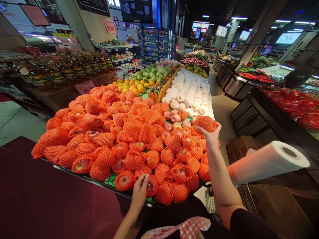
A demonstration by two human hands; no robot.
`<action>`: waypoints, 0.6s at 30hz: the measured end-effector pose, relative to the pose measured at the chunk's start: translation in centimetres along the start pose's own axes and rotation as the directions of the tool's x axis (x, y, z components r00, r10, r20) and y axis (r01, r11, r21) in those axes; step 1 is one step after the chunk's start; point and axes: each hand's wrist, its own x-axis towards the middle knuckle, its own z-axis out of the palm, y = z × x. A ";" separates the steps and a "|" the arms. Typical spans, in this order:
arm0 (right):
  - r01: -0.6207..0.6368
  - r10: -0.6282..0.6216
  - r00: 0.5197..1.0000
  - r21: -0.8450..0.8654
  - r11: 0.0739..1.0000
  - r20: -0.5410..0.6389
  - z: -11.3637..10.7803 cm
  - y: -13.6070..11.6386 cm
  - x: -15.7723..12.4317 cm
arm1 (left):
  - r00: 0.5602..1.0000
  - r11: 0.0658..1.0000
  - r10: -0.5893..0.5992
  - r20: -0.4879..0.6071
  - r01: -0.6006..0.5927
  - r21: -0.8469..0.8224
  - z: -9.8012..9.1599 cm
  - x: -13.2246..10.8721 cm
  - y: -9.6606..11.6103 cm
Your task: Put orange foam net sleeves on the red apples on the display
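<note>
My right hand point(213, 134) is closed around an orange foam fruit net point(206, 123) at the right edge of the display; whether an apple is inside it is hidden. My left hand point(142, 188) is over the front edge with its fingers curled together, beside a netted apple point(152, 186). What its fingers hold, if anything, cannot be made out. Around both hands lie many apples in orange foam nets point(134, 160). Several bare pink apples point(175, 118) sit left of my right hand. Loose orange nets point(144, 121) are heaped in the middle.
White-netted fruit point(189, 89), oranges point(132, 85) and green fruit point(152, 73) lie farther back, with an orange slatted divider point(161, 87) between. A plastic bag roll point(269, 162) juts out by my right forearm. Bottles point(67, 69) stand left; cardboard boxes point(276, 202) lie low right.
</note>
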 end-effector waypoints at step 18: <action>0.121 0.328 0.196 -0.355 0.927 0.924 -0.4 6.5 -1.1 | 0.980 0.991 -0.134 -0.146 0.135 -0.001 -1.6 4.3 -1.3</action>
